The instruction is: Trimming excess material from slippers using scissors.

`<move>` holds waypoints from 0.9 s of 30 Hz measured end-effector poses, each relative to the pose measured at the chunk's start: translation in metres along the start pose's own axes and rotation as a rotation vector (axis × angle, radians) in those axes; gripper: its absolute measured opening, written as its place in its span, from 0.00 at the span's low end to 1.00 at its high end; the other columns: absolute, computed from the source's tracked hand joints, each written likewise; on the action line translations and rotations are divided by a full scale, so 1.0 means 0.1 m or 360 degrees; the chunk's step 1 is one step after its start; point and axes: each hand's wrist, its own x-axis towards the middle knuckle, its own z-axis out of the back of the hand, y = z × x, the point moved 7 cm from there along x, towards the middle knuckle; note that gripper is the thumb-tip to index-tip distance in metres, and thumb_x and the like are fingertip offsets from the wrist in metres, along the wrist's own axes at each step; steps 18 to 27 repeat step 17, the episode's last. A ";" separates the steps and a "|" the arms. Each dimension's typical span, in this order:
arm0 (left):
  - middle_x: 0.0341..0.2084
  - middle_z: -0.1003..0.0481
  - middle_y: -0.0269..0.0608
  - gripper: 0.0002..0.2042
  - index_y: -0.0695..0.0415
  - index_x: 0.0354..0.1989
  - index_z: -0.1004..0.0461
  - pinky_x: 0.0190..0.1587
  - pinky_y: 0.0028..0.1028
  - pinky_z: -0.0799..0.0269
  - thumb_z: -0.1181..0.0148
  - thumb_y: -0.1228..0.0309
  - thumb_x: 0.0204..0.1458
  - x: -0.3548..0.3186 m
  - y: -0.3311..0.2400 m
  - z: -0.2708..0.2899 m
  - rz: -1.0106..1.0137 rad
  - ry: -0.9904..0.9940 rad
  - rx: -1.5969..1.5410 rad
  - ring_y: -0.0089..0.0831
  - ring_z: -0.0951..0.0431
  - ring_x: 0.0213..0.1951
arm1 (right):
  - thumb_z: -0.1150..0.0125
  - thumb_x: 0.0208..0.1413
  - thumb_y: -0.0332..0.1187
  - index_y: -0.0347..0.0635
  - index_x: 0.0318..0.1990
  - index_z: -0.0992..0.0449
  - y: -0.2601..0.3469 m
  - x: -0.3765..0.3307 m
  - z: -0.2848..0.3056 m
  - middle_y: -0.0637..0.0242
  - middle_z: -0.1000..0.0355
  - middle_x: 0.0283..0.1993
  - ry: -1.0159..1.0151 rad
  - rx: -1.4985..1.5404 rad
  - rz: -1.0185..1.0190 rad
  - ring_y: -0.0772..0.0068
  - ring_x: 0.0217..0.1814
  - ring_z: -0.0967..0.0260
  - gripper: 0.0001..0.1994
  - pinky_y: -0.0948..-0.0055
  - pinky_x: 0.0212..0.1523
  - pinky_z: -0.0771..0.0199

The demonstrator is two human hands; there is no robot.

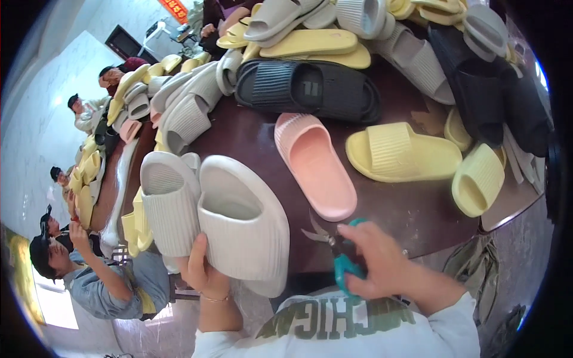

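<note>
My left hand (205, 275) is closed around a pair of light grey slippers, raised over the near edge of the table. The larger-looking slipper (239, 238) is on the right, its ribbed strap facing up. Beside it on the left is the other slipper (170, 218), and the two are close together. In my right hand (382, 256) are small scissors (344, 267) with teal handles. Their blades are spread and point up and left, apart from the slippers. Just beyond the blades lies a pink slipper (322, 173) on the table.
A yellow slipper (433, 156) and another yellow one (477, 182) lie to the right on the dark red table (250, 140). Black slippers (307, 89) and a heap of grey and yellow slippers (316, 45) fill the far side. A person (113, 274) sits at the left.
</note>
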 end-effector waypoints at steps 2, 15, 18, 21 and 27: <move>0.46 0.30 0.49 0.19 0.64 0.45 0.31 0.48 0.40 0.29 0.36 0.80 0.42 -0.01 0.06 -0.02 0.0268 -0.0202 -0.0127 0.43 0.27 0.46 | 0.30 0.35 0.35 0.37 0.56 0.39 0.04 -0.01 -0.15 0.52 0.37 0.41 -0.0050 0.0013 0.0077 0.60 0.31 0.34 0.37 0.68 0.29 0.30; 0.43 0.28 0.53 0.18 0.65 0.49 0.34 0.45 0.37 0.23 0.42 0.78 0.48 0.03 0.07 -0.26 0.0556 -0.0353 -0.0376 0.42 0.24 0.43 | 0.33 0.42 0.40 0.34 0.57 0.39 0.09 0.01 -0.32 0.56 0.35 0.38 -0.0160 0.0038 0.0144 0.61 0.34 0.32 0.35 0.70 0.27 0.28; 0.46 0.29 0.50 0.21 0.63 0.48 0.33 0.45 0.33 0.25 0.35 0.78 0.43 -0.04 0.16 -0.28 0.0707 -0.0427 -0.0654 0.41 0.25 0.45 | 0.31 0.40 0.36 0.34 0.56 0.39 0.09 0.00 -0.35 0.53 0.35 0.42 -0.0160 0.0046 0.0192 0.69 0.24 0.34 0.35 0.71 0.24 0.29; 0.46 0.29 0.50 0.21 0.63 0.48 0.33 0.45 0.33 0.25 0.35 0.78 0.43 -0.04 0.16 -0.28 0.0707 -0.0427 -0.0654 0.41 0.25 0.45 | 0.31 0.40 0.36 0.34 0.56 0.39 0.09 0.00 -0.35 0.53 0.35 0.42 -0.0160 0.0046 0.0192 0.69 0.24 0.34 0.35 0.71 0.24 0.29; 0.46 0.29 0.50 0.21 0.63 0.48 0.33 0.45 0.33 0.25 0.35 0.78 0.43 -0.04 0.16 -0.28 0.0707 -0.0427 -0.0654 0.41 0.25 0.45 | 0.31 0.40 0.36 0.34 0.56 0.39 0.09 0.00 -0.35 0.53 0.35 0.42 -0.0160 0.0046 0.0192 0.69 0.24 0.34 0.35 0.71 0.24 0.29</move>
